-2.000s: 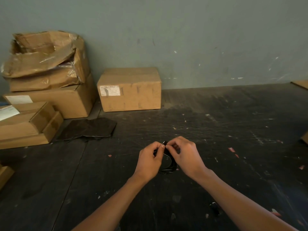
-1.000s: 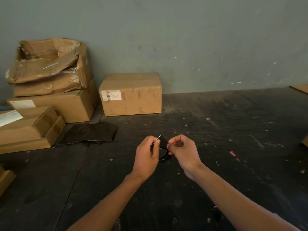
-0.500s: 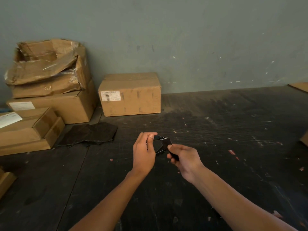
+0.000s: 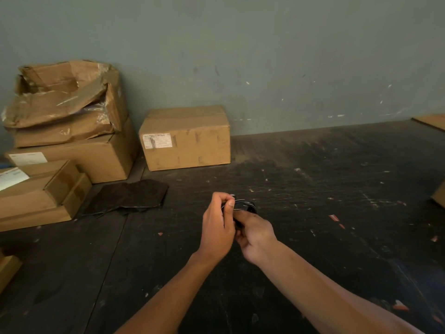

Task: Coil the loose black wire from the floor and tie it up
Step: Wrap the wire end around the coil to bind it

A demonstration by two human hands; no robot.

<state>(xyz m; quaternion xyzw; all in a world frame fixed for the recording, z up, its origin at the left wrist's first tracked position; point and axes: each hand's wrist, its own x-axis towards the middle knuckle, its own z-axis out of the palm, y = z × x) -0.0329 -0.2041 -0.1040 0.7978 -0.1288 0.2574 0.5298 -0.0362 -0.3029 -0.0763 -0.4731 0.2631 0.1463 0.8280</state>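
A small coil of black wire (image 4: 247, 205) is held in the air above the dark floor, between both hands. My left hand (image 4: 218, 227) pinches the coil's near-left side with thumb and fingertips, a thin wire end sticking out by the thumb. My right hand (image 4: 256, 233) grips the coil from below and the right, fingers curled under it. Most of the coil is hidden by the two hands; only its upper edge shows.
A closed cardboard box (image 4: 185, 137) stands against the grey-green wall. A stack of torn and flat boxes (image 4: 65, 131) fills the left side. A dark sheet (image 4: 127, 196) lies on the floor beside them. More cardboard pokes in at the right edge (image 4: 439, 192).
The hands have come closer together around the coil. My right hand has slid under it and my left fingers have closed on its side, after turning the coil over the past second.
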